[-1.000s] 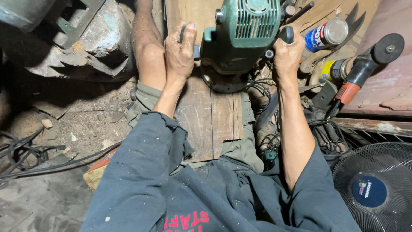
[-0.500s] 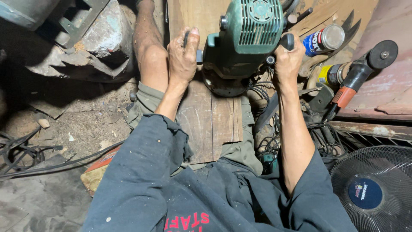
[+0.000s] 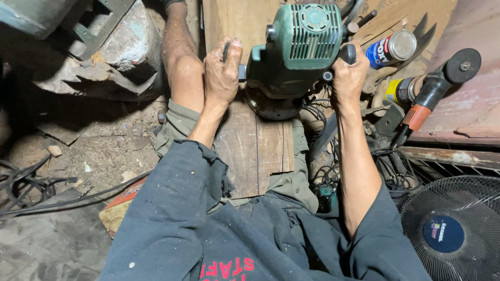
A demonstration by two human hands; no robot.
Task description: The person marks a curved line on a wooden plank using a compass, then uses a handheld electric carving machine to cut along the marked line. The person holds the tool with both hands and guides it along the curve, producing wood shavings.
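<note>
The green router (image 3: 291, 57) stands base-down on a wooden board (image 3: 250, 140) that lies across the person's lap, between the knees. The left hand (image 3: 221, 73) is wrapped tight around the side handle on its left, and the right hand (image 3: 349, 70) is clenched on the black knob on its right, so the tool sits squarely between both fists, held away from the body. The board seems to rest only on the legs, with no clamp in view; it could shift or tip under the machine's push, and the cutter could jump toward the bare knee (image 3: 182, 73) just beside the left hand. Loose cables (image 3: 317, 114) lie tangled near the base and could snag. A spray can (image 3: 388, 49) and an angle grinder (image 3: 432, 88) lie crowded to the right.
</note>
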